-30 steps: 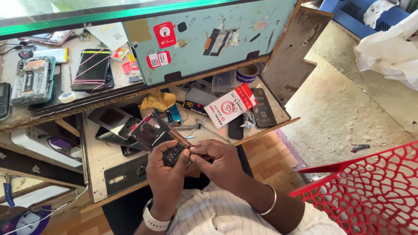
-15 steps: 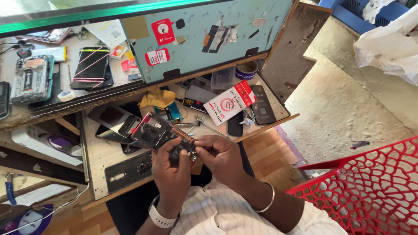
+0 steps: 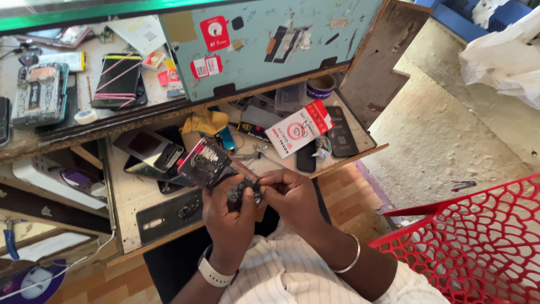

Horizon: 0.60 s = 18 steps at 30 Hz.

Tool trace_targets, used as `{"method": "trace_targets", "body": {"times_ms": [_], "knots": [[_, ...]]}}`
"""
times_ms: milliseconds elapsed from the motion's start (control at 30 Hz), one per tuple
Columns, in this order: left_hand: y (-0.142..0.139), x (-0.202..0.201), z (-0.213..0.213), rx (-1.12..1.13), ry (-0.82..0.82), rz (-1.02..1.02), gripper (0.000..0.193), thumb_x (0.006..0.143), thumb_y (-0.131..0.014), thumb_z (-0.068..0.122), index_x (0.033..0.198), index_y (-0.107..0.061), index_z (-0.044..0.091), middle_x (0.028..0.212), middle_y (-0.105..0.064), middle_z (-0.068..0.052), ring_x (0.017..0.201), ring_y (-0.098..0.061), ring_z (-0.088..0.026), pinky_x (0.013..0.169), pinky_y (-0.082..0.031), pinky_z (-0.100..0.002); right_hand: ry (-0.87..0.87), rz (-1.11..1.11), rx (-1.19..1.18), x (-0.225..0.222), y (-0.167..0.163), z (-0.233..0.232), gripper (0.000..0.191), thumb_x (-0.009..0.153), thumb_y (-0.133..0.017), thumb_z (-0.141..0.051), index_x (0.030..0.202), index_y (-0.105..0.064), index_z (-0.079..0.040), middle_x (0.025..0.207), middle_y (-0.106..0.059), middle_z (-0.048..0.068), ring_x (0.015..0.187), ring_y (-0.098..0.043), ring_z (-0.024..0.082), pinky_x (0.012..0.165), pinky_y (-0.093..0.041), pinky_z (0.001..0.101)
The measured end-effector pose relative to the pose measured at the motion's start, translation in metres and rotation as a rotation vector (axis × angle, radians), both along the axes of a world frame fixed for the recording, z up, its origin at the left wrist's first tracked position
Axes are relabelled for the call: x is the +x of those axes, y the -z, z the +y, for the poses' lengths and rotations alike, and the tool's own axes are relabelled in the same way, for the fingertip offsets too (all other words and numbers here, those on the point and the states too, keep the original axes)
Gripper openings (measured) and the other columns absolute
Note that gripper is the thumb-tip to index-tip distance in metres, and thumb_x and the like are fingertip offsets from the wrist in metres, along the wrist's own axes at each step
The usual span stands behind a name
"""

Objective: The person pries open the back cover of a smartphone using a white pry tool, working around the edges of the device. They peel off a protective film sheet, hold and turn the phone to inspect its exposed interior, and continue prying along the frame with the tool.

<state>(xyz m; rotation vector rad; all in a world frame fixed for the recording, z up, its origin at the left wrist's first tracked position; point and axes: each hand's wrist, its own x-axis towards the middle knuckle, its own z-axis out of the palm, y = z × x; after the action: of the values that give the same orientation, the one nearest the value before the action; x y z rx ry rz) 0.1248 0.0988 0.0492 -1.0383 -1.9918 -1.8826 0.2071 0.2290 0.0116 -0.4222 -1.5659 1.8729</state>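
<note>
On the far left, above the fingers, an opened phone [image 3: 38,93] and a phone wrapped in pink bands [image 3: 118,80] are lying on the upper shelf [image 3: 67,132]. The left hand [image 3: 228,217] is gripping an opened phone body [image 3: 209,165], fingers closed around its lower end; compared with a moment ago it is sitting slightly lower and closer to the person. The right hand [image 3: 292,197] is pinching a small dark part [image 3: 243,191] against the phone body, fingers narrow, much as before. Just beyond the fingers, a yellow cloth [image 3: 203,121] and a red-and-white box [image 3: 300,128] are resting on the table [image 3: 129,197]. To the right, a red plastic chair [image 3: 478,247] is standing.
</note>
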Motion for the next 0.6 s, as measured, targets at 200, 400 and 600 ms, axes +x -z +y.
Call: {"method": "trace_targets", "body": {"times_ms": [200, 400, 600], "knots": [[0.01, -0.005, -0.002, 0.0, 0.041, 0.041, 0.028, 0.092, -0.076, 0.009, 0.118, -0.066, 0.006, 0.114, -0.067, -0.014, 0.104, -0.065, -0.031, 0.095, -0.053, -0.041, -0.016, 0.05, -0.044, 0.006, -0.001, 0.001, 0.018, 0.094, -0.074, 0.008, 0.108, -0.065, 0.003, 0.104, -0.071, 0.013, 0.09, -0.068, 0.013, 0.081, -0.058, 0.0262], [0.014, -0.006, -0.005, 0.062, 0.133, -0.088, 0.026, 0.096, -0.077, 0.01, 0.118, -0.064, 0.009, 0.119, -0.062, -0.012, 0.105, -0.065, -0.024, 0.092, -0.055, -0.033, -0.105, 0.104, -0.163, 0.015, -0.015, -0.001, 0.027, 0.092, -0.074, 0.01, 0.114, -0.061, 0.001, 0.108, -0.071, 0.014, 0.094, -0.07, 0.016, 0.083, -0.062, 0.0304], [0.009, -0.009, -0.004, 0.068, 0.154, -0.02, 0.026, 0.097, -0.079, 0.009, 0.118, -0.064, 0.009, 0.119, -0.064, -0.011, 0.108, -0.064, -0.024, 0.094, -0.053, -0.034, -0.149, 0.128, -0.201, 0.016, -0.025, 0.002, 0.029, 0.092, -0.076, 0.009, 0.116, -0.061, 0.0, 0.109, -0.07, 0.014, 0.095, -0.07, 0.016, 0.083, -0.063, 0.0303]]}}
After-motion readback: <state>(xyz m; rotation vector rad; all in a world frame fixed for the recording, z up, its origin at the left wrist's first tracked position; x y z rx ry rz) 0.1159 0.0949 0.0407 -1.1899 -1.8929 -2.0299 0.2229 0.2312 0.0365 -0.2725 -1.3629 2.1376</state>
